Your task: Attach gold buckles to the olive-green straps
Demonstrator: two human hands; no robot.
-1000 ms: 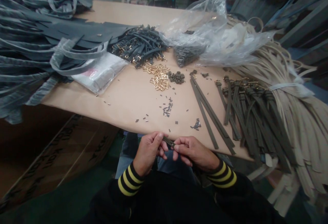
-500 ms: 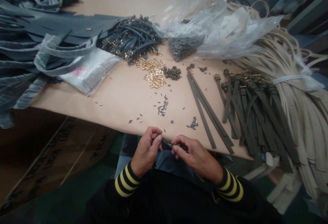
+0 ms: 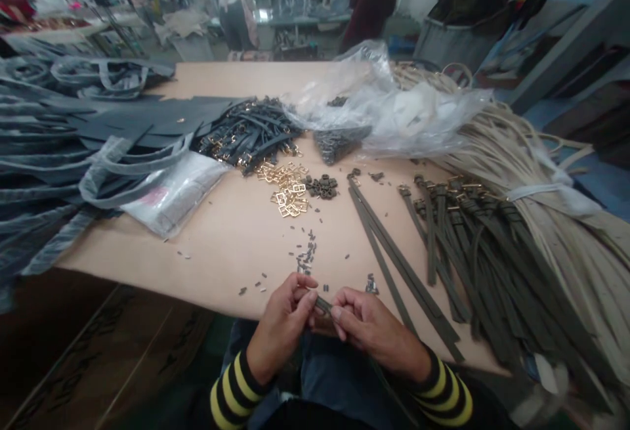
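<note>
My left hand (image 3: 281, 322) and my right hand (image 3: 371, 329) meet at the near edge of the table (image 3: 231, 233), both pinched on the end of a narrow olive strap (image 3: 322, 304). The strap's end shows between my fingertips; the rest runs under my right hand toward my lap. Small dark metal pins (image 3: 306, 258) lie scattered just beyond my hands. A heap of gold buckles (image 3: 286, 188) and a cluster of dark loops (image 3: 322, 186) sit farther back.
Loose olive straps (image 3: 388, 253) and a pile of buckled olive straps (image 3: 472, 233) lie to the right, beside cream straps (image 3: 541, 174). Grey straps (image 3: 251, 131), grey cut pieces (image 3: 59, 148) and clear plastic bags (image 3: 388, 105) fill the back. People stand beyond the table.
The camera has tilted up, so the room behind shows. My hands stay together on the strap end, my fingers shifting slightly on it.
</note>
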